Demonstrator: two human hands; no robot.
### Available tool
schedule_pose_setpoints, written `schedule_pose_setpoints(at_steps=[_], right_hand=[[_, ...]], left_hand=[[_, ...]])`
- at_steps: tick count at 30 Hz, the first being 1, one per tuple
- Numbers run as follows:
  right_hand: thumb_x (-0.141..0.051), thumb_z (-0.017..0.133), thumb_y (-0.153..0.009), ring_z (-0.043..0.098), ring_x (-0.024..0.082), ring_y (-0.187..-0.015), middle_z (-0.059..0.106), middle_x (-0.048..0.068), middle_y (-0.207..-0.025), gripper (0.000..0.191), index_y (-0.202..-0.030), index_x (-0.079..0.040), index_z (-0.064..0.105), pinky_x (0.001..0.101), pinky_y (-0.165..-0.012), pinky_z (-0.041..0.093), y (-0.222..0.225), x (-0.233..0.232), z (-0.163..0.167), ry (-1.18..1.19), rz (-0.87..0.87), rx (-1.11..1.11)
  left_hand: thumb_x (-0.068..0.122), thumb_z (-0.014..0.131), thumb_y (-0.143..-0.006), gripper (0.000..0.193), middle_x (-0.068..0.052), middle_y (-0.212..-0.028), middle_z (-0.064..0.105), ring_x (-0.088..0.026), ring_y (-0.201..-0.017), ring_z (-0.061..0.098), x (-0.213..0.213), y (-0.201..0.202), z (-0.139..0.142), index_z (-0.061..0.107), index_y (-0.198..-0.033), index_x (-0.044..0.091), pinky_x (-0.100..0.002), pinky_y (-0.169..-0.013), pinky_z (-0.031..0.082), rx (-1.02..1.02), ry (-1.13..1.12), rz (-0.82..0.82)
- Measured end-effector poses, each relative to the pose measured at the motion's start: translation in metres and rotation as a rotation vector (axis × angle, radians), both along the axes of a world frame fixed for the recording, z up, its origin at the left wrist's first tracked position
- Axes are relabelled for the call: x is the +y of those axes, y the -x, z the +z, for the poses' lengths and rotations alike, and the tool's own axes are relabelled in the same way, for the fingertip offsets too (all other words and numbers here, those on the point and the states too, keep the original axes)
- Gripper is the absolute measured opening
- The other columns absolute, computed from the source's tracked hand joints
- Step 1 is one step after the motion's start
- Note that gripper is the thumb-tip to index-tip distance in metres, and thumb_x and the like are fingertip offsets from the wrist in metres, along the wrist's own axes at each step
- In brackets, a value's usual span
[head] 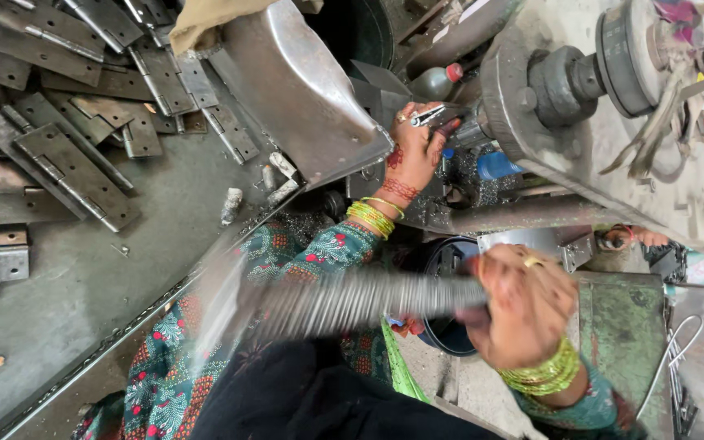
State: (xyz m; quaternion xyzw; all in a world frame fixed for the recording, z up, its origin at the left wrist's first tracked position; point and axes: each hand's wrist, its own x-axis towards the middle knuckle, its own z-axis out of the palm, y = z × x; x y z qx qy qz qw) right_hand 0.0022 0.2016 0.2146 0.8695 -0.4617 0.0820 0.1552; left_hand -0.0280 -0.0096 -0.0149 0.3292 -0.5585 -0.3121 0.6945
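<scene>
Grey workshop counter [107, 277] strewn with steel hinges [75, 171]; beside the machine [580, 122], left hand [417, 151] pinches a small metal piece [429, 116], right hand's [527, 305] grip closed round a blurred rod bundle [352, 297].

Blur: long ribbed metal piece [352, 297] in right hand [527, 314] smeared, shape unclear | Hidden: left hand's fingers [417, 114] cover most of a small metal part [432, 116] | Cut off: hinges [59, 163] at far-left edge; grey machine [580, 122] at right edge.
</scene>
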Motion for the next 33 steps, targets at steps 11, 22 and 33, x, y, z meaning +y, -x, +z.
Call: schedule_pose_setpoints(at_steps=[11, 22, 33], right_hand=[[-0.021, 0.066, -0.097, 0.059, 0.044, -0.059, 0.062, 0.024, -0.070, 0.034, -0.123, 0.001, 0.065, 0.0545, -0.055, 0.044, 0.074, -0.012, -0.063, -0.032, -0.575, 0.180], [-0.020, 0.063, -0.101, 0.063, 0.041, -0.065, 0.063, 0.021, -0.075, 0.022, -0.107, 0.001, 0.066, 0.0486, -0.059, 0.047, 0.061, 0.050, -0.062, -0.088, -0.542, -0.063], [-0.013, 0.060, -0.103, 0.065, 0.041, -0.073, 0.067, 0.020, -0.086, 0.017, -0.108, 0.003, 0.065, 0.0456, -0.065, 0.049, 0.064, 0.091, -0.075, 0.021, -0.540, -0.235]], left_hand=[[0.019, 0.069, -0.081, 0.031, -0.016, -0.110, 0.068, -0.037, -0.104, 0.064, -0.011, 0.034, -0.057, 0.067, -0.111, 0.011, -0.048, -0.090, 0.051, -0.176, -0.176, 0.112], [0.028, 0.068, -0.096, 0.031, -0.022, -0.090, 0.062, -0.040, -0.079, 0.062, -0.002, -0.006, -0.004, 0.059, -0.096, -0.002, -0.048, -0.073, 0.048, -0.057, -0.322, -0.015], [0.014, 0.067, -0.095, 0.022, -0.023, -0.102, 0.070, -0.045, -0.098, 0.066, 0.029, -0.059, 0.070, 0.064, -0.114, 0.002, -0.049, -0.083, 0.052, -0.012, -0.238, -0.178]])
